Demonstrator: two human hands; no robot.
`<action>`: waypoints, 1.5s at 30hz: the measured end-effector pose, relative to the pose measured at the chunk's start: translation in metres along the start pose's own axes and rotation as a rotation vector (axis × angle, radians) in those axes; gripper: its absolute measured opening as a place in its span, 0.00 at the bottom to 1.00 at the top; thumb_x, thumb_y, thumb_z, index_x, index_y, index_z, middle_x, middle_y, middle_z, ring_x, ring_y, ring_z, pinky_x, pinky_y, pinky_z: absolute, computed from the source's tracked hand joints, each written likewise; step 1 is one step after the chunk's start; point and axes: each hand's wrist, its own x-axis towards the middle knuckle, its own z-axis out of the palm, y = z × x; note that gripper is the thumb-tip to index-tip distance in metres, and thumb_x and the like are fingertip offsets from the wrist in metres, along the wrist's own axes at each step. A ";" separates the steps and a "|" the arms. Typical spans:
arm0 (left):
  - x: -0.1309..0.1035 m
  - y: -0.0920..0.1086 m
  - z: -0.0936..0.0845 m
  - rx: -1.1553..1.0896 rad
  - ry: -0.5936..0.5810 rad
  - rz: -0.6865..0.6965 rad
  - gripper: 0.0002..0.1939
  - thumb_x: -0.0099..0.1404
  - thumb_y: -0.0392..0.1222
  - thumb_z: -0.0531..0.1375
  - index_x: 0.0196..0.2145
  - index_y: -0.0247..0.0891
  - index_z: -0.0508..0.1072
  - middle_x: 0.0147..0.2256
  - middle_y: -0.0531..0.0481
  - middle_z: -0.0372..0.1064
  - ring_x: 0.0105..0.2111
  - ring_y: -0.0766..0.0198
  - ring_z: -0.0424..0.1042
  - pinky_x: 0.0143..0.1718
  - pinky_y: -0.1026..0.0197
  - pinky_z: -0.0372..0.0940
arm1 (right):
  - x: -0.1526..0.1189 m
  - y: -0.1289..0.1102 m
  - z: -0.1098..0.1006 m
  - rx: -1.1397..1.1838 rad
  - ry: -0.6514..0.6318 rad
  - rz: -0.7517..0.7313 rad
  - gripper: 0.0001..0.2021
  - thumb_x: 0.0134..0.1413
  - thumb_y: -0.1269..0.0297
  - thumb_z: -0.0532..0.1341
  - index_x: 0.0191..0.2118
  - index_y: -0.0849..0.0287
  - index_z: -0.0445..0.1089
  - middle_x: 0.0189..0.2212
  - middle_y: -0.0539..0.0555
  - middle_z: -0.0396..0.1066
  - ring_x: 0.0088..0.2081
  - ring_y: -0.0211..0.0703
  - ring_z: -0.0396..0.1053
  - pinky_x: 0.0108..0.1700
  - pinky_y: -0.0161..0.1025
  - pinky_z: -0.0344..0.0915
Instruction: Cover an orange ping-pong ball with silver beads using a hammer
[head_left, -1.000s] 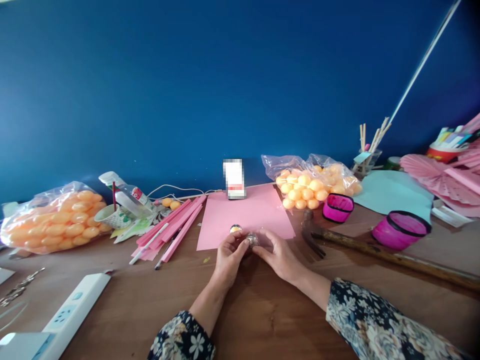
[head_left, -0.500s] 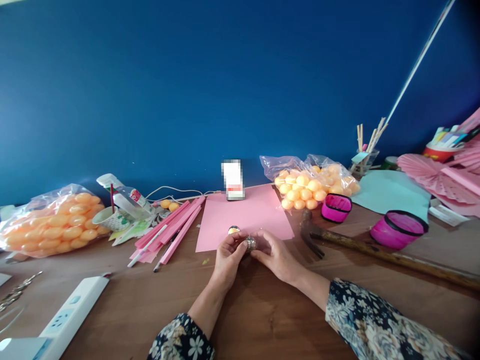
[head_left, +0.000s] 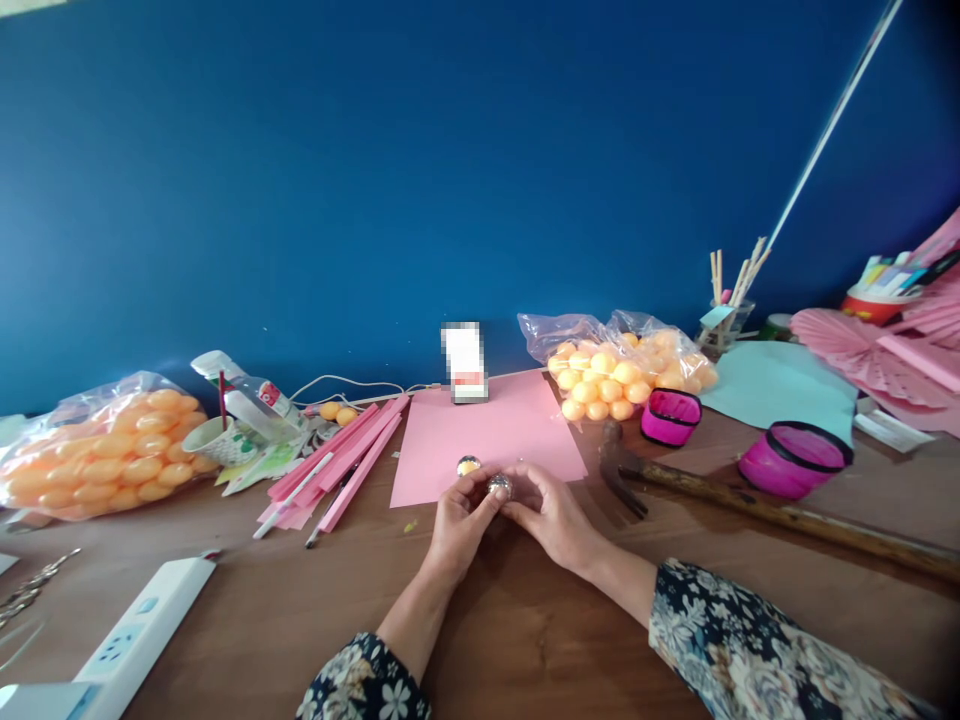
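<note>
Between my fingertips, just in front of a pink paper sheet (head_left: 450, 425), is a small shiny silver ball (head_left: 499, 487). My left hand (head_left: 459, 520) grips it from the left, with the thumb laid on its near side. From the right, my right hand (head_left: 553, 512) pinches the same ball with thumb and fingers. A second small round thing, shiny with a yellowish patch (head_left: 469, 467), rests on the pink sheet just beyond my left fingers. The lower part of the held ball is hidden by my fingers.
Pink paper strips (head_left: 341, 470) and a bag of orange balls (head_left: 112, 450) lie left, behind a power strip (head_left: 142, 620). A phone (head_left: 465, 365) stands at the back. Rightward are another ball bag (head_left: 600, 380), a hammer (head_left: 720, 500) and magenta containers (head_left: 795, 462).
My left thumb has shifted slightly over the silver ball, and the ball appears a little turned. Both hands stay in nearly the same place; the view has moved very slightly.
</note>
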 end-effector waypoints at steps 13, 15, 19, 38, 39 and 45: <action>-0.001 -0.001 -0.001 0.000 -0.019 -0.013 0.20 0.56 0.44 0.59 0.46 0.36 0.71 0.43 0.43 0.72 0.43 0.56 0.70 0.47 0.55 0.62 | 0.000 0.009 0.001 0.018 0.015 -0.029 0.20 0.45 0.70 0.62 0.46 0.56 0.61 0.45 0.56 0.66 0.45 0.44 0.68 0.47 0.43 0.68; -0.001 0.000 0.000 0.006 -0.012 -0.009 0.20 0.57 0.45 0.58 0.47 0.36 0.70 0.44 0.42 0.72 0.45 0.55 0.69 0.48 0.54 0.62 | 0.000 0.010 0.001 -0.004 0.013 -0.028 0.19 0.46 0.69 0.62 0.46 0.56 0.62 0.44 0.55 0.67 0.45 0.45 0.68 0.47 0.43 0.68; -0.002 0.002 0.001 0.093 -0.028 0.025 0.23 0.53 0.43 0.62 0.47 0.38 0.69 0.45 0.44 0.71 0.45 0.55 0.69 0.48 0.54 0.62 | 0.000 0.007 0.001 -0.035 0.019 -0.049 0.16 0.48 0.66 0.62 0.44 0.56 0.63 0.42 0.55 0.68 0.43 0.44 0.69 0.46 0.43 0.68; -0.003 0.007 0.004 0.191 -0.107 0.101 0.22 0.52 0.42 0.63 0.47 0.39 0.69 0.44 0.45 0.71 0.44 0.56 0.69 0.46 0.56 0.63 | -0.003 -0.001 0.001 -0.294 0.055 -0.205 0.15 0.47 0.74 0.58 0.43 0.54 0.64 0.40 0.54 0.65 0.40 0.44 0.66 0.42 0.42 0.67; -0.003 0.008 0.005 0.203 -0.109 0.106 0.21 0.53 0.42 0.62 0.46 0.38 0.70 0.43 0.45 0.71 0.43 0.56 0.69 0.46 0.56 0.63 | -0.003 -0.002 0.000 -0.319 0.055 -0.230 0.16 0.46 0.76 0.58 0.43 0.54 0.64 0.40 0.54 0.64 0.41 0.44 0.65 0.43 0.42 0.66; -0.007 0.012 0.009 0.266 -0.119 0.140 0.17 0.62 0.45 0.53 0.48 0.39 0.67 0.40 0.47 0.71 0.39 0.60 0.69 0.43 0.58 0.62 | -0.007 -0.006 0.001 -0.421 -0.020 -0.286 0.27 0.42 0.81 0.58 0.50 0.51 0.60 0.45 0.54 0.62 0.48 0.46 0.61 0.51 0.46 0.60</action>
